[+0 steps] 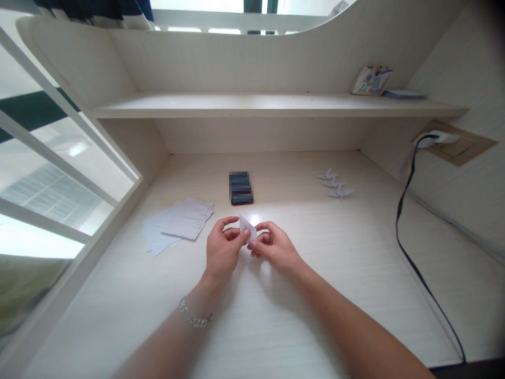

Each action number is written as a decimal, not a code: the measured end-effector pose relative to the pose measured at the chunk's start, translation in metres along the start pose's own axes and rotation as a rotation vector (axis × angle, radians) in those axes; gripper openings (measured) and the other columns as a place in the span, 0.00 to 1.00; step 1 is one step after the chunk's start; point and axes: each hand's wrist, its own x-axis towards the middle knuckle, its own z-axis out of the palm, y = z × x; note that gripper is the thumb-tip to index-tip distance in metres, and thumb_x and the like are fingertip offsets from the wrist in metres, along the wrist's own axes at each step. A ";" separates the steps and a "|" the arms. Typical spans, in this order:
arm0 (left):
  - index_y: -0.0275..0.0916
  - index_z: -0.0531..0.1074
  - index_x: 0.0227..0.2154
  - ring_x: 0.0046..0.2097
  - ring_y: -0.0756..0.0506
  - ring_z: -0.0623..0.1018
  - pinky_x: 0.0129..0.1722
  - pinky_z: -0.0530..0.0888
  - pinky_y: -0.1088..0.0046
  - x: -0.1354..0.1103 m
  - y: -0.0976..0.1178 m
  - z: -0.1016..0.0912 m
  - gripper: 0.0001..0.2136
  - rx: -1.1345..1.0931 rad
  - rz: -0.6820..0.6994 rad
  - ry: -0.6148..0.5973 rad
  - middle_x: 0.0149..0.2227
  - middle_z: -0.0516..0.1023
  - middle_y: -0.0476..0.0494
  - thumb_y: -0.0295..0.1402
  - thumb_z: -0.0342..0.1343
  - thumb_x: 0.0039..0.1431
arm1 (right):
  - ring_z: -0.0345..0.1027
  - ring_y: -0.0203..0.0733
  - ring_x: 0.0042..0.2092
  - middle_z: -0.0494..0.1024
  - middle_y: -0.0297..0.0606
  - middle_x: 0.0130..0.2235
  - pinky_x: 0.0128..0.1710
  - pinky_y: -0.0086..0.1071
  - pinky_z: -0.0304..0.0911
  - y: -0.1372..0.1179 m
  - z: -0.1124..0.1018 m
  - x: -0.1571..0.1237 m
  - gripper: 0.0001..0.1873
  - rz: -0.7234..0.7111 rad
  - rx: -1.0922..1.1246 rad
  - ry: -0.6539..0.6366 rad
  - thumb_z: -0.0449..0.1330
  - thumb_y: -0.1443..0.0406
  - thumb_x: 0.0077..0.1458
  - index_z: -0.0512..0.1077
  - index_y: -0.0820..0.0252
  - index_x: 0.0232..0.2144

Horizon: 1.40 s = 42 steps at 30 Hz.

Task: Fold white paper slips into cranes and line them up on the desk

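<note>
A small folded piece of white paper is held up over the desk between both hands. My left hand pinches its left side with thumb and fingers. My right hand grips its right side, fingers curled around it. A bead bracelet is on my left wrist.
A loose stack of white paper sheets lies to the left. A dark phone lies beyond the hands. Three folded paper cranes sit at the back right. A black cable runs from a wall socket down the right side. A small packet is on the shelf.
</note>
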 end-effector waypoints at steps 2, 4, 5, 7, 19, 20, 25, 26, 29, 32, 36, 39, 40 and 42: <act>0.38 0.65 0.42 0.27 0.48 0.77 0.30 0.73 0.71 0.001 -0.001 -0.001 0.23 0.014 0.004 0.030 0.27 0.78 0.47 0.35 0.64 0.42 | 0.69 0.36 0.26 0.72 0.29 0.23 0.29 0.32 0.63 0.001 0.000 0.001 0.19 0.007 -0.004 -0.003 0.65 0.62 0.44 0.62 0.57 0.37; 0.38 0.65 0.43 0.27 0.48 0.77 0.29 0.73 0.71 0.002 -0.002 -0.003 0.23 0.015 0.007 0.045 0.27 0.77 0.47 0.36 0.64 0.43 | 0.69 0.37 0.27 0.72 0.29 0.23 0.30 0.32 0.63 0.002 0.000 0.001 0.20 0.008 0.010 -0.013 0.65 0.63 0.43 0.62 0.57 0.37; 0.38 0.65 0.43 0.27 0.48 0.77 0.30 0.73 0.71 0.002 -0.002 -0.003 0.23 0.016 0.010 0.048 0.28 0.77 0.47 0.36 0.64 0.43 | 0.70 0.37 0.27 0.72 0.29 0.22 0.30 0.32 0.63 0.002 0.000 0.001 0.20 0.010 0.016 -0.014 0.66 0.63 0.43 0.62 0.57 0.37; 0.38 0.64 0.43 0.28 0.48 0.76 0.30 0.73 0.71 0.003 -0.002 -0.004 0.23 0.022 0.015 0.054 0.28 0.77 0.46 0.36 0.64 0.44 | 0.70 0.37 0.27 0.72 0.28 0.22 0.30 0.32 0.63 0.001 0.000 0.001 0.20 0.018 0.015 -0.012 0.66 0.63 0.43 0.62 0.57 0.38; 0.36 0.65 0.42 0.30 0.48 0.77 0.34 0.72 0.70 0.002 -0.002 -0.002 0.22 0.021 0.042 0.073 0.29 0.78 0.44 0.35 0.64 0.43 | 0.68 0.35 0.25 0.75 0.37 0.25 0.28 0.30 0.63 -0.002 0.000 0.001 0.14 0.070 -0.167 -0.080 0.59 0.55 0.50 0.67 0.62 0.26; 0.36 0.65 0.42 0.30 0.48 0.77 0.34 0.72 0.70 0.002 -0.002 -0.002 0.22 0.017 0.041 0.070 0.29 0.78 0.44 0.35 0.64 0.43 | 0.68 0.35 0.25 0.75 0.37 0.25 0.28 0.30 0.63 -0.002 -0.001 0.000 0.15 0.062 -0.184 -0.091 0.58 0.55 0.51 0.67 0.62 0.24; 0.37 0.65 0.42 0.29 0.49 0.76 0.33 0.72 0.71 0.004 -0.003 -0.004 0.22 -0.016 0.032 0.061 0.29 0.77 0.44 0.34 0.64 0.44 | 0.68 0.36 0.26 0.74 0.36 0.26 0.29 0.31 0.63 -0.003 -0.002 0.000 0.15 0.052 -0.168 -0.127 0.60 0.55 0.48 0.68 0.62 0.26; 0.37 0.65 0.42 0.29 0.49 0.76 0.33 0.72 0.71 0.004 -0.003 -0.005 0.21 -0.018 0.033 0.062 0.29 0.77 0.45 0.34 0.64 0.44 | 0.68 0.36 0.26 0.74 0.36 0.26 0.29 0.31 0.63 -0.004 -0.002 0.000 0.15 0.056 -0.155 -0.134 0.62 0.55 0.47 0.68 0.62 0.27; 0.37 0.65 0.41 0.29 0.49 0.76 0.32 0.72 0.72 0.004 -0.003 -0.004 0.21 -0.027 0.026 0.060 0.29 0.78 0.44 0.33 0.64 0.44 | 0.69 0.37 0.28 0.74 0.37 0.29 0.31 0.32 0.64 -0.005 -0.002 0.001 0.16 0.030 -0.109 -0.138 0.64 0.56 0.45 0.68 0.62 0.30; 0.36 0.65 0.40 0.28 0.48 0.76 0.30 0.72 0.71 0.002 -0.004 -0.002 0.20 -0.043 -0.011 0.005 0.28 0.78 0.44 0.34 0.64 0.44 | 0.69 0.36 0.29 0.74 0.37 0.29 0.30 0.32 0.64 -0.004 -0.002 0.001 0.16 -0.023 -0.107 -0.093 0.61 0.54 0.49 0.67 0.61 0.30; 0.35 0.66 0.38 0.26 0.49 0.75 0.29 0.71 0.73 0.001 -0.003 -0.001 0.18 -0.063 -0.049 -0.065 0.26 0.78 0.45 0.34 0.64 0.44 | 0.66 0.35 0.25 0.72 0.34 0.24 0.27 0.30 0.61 -0.004 -0.004 0.000 0.16 0.001 -0.182 -0.092 0.59 0.53 0.50 0.64 0.61 0.25; 0.36 0.67 0.39 0.25 0.51 0.74 0.27 0.69 0.76 0.003 -0.002 -0.004 0.19 -0.064 -0.019 -0.037 0.24 0.77 0.48 0.33 0.65 0.43 | 0.65 0.34 0.25 0.72 0.33 0.23 0.27 0.29 0.60 -0.006 -0.005 0.000 0.16 0.043 -0.208 -0.159 0.60 0.54 0.50 0.64 0.60 0.24; 0.36 0.68 0.39 0.24 0.52 0.74 0.27 0.68 0.77 0.004 -0.001 -0.005 0.19 -0.058 -0.006 -0.020 0.24 0.76 0.49 0.33 0.65 0.42 | 0.65 0.34 0.25 0.72 0.34 0.23 0.27 0.29 0.60 -0.006 -0.005 -0.001 0.16 0.052 -0.205 -0.181 0.60 0.54 0.50 0.64 0.60 0.24; 0.35 0.68 0.39 0.25 0.51 0.74 0.27 0.69 0.77 0.006 0.000 -0.007 0.19 -0.066 -0.001 -0.002 0.23 0.76 0.48 0.34 0.65 0.43 | 0.65 0.34 0.25 0.72 0.34 0.24 0.27 0.29 0.60 -0.006 -0.005 -0.001 0.16 0.060 -0.187 -0.209 0.60 0.54 0.50 0.64 0.61 0.25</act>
